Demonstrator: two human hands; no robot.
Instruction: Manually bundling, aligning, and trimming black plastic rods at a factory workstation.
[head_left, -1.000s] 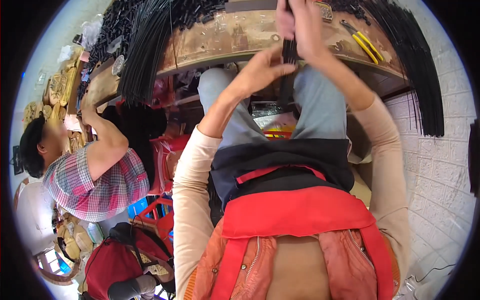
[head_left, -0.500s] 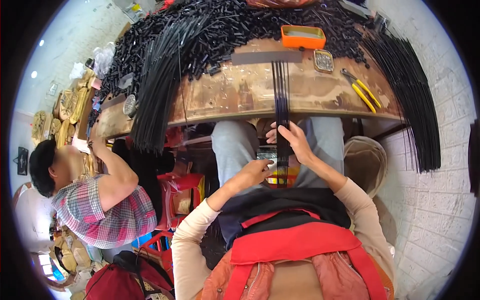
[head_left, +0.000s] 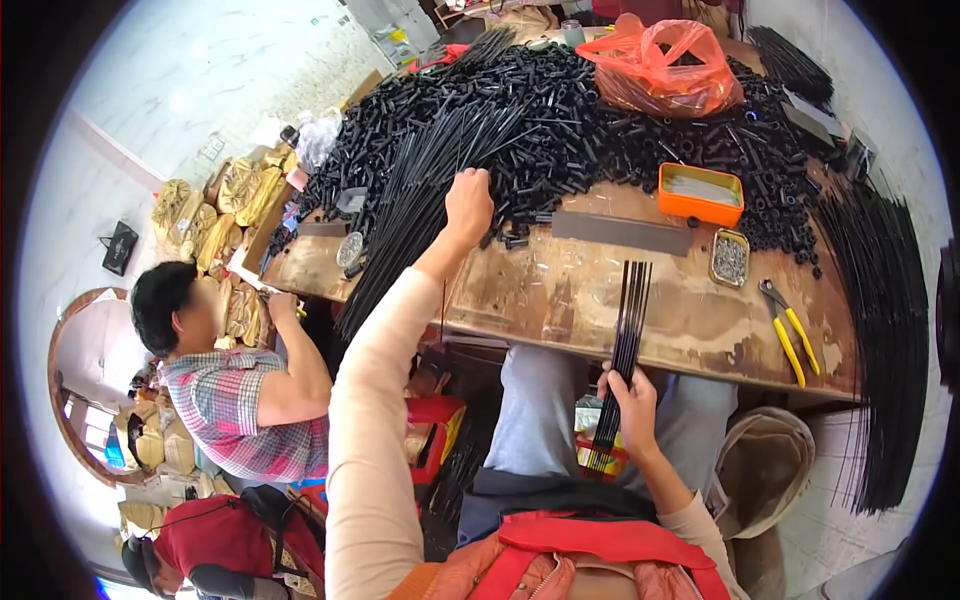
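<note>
Right of centre, my right hand pinches slim black rods; keep parallel. Upper centre, left hand curled; grip unclear.

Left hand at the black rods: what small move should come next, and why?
Probably pinch one rod and draw it back: the left hand is at the large sheaf of thin black rods, while the right hand already holds a small bundle of similar rods. Whether the left fingers already grip one, I cannot tell.
</note>
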